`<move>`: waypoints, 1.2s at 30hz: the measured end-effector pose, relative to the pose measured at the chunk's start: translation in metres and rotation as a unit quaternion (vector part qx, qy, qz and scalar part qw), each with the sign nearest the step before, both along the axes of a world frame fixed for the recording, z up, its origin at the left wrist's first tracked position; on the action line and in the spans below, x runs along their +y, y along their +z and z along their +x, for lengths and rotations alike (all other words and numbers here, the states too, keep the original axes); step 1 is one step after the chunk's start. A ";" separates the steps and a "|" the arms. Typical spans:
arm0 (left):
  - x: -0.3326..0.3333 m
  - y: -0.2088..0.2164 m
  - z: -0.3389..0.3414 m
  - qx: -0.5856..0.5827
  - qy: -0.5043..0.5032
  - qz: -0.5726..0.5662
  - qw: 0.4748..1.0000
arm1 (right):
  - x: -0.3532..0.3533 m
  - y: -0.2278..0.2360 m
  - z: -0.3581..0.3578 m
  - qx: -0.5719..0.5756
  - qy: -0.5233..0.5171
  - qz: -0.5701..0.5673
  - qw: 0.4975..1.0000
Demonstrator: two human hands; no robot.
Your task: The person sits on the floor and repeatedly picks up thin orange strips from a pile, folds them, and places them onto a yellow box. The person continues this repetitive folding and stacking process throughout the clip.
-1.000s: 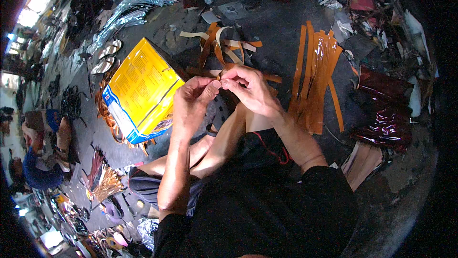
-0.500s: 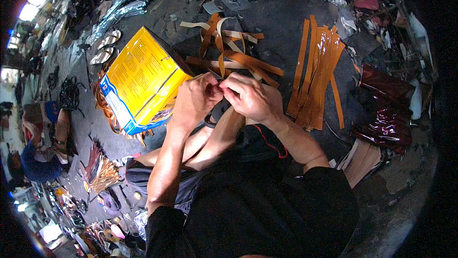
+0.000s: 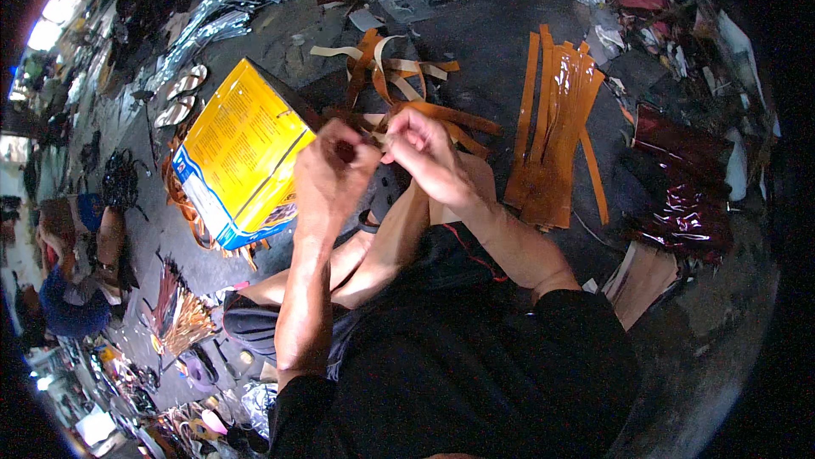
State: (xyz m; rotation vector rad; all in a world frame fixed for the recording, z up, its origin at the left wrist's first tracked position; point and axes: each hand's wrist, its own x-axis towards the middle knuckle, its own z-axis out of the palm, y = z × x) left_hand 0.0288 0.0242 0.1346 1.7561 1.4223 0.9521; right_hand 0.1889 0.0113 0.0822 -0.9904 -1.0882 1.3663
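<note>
In front of me, both hands meet over my crossed legs. My left hand [image 3: 333, 172] is closed in a pinch beside the yellow bag-like package [image 3: 242, 145]. Close by on its right, my right hand [image 3: 429, 153] pinches too, thumb against fingers. Between the fingertips runs what looks like a narrow brown strip; its end is small and partly hidden. Just beyond the hands lies a loose tangle of brown strips [image 3: 450, 112] with pale undersides, some curled into loops. To the right, a bundle of flat, shiny brown strips [image 3: 556, 132] lies lengthwise on the floor.
Dark red glossy sheets [image 3: 679, 191] lie at far right. Sandals [image 3: 182, 95] and silvery strips [image 3: 229, 5] are at upper left. A fringed brown bundle [image 3: 182, 310] lies at lower left. Another person [image 3: 76, 272] sits at the left edge. Scraps line the far floor.
My hands have drawn slightly apart and turned; the right palm now tilts more upward. The whole view has shifted a little.
</note>
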 end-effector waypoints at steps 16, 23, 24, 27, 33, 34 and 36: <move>0.038 0.004 -0.297 0.274 0.236 0.148 0.920 | 0.056 -0.071 0.340 0.214 -0.402 -0.108 0.883; 0.075 0.019 -0.322 -0.174 0.132 0.017 0.976 | 0.124 -0.035 0.356 0.294 -0.414 -0.048 0.860; 0.059 0.013 -0.348 -0.245 0.165 -0.010 0.955 | 0.130 -0.053 0.374 0.277 -0.435 -0.039 0.856; 0.057 -0.045 -0.371 -0.293 0.225 -0.035 0.928 | 0.048 -0.102 0.538 0.376 -0.471 -0.042 0.797; 0.018 0.051 -0.353 0.052 0.194 -0.036 0.979 | 0.077 -0.067 0.436 0.008 -0.409 -0.090 0.908; 0.046 0.052 -0.336 0.110 0.133 0.059 0.983 | 0.089 -0.038 0.410 -0.039 -0.340 -0.038 0.939; 0.110 0.072 -0.257 0.046 0.037 0.106 0.993 | 0.120 0.028 0.351 -0.020 -0.233 0.028 0.972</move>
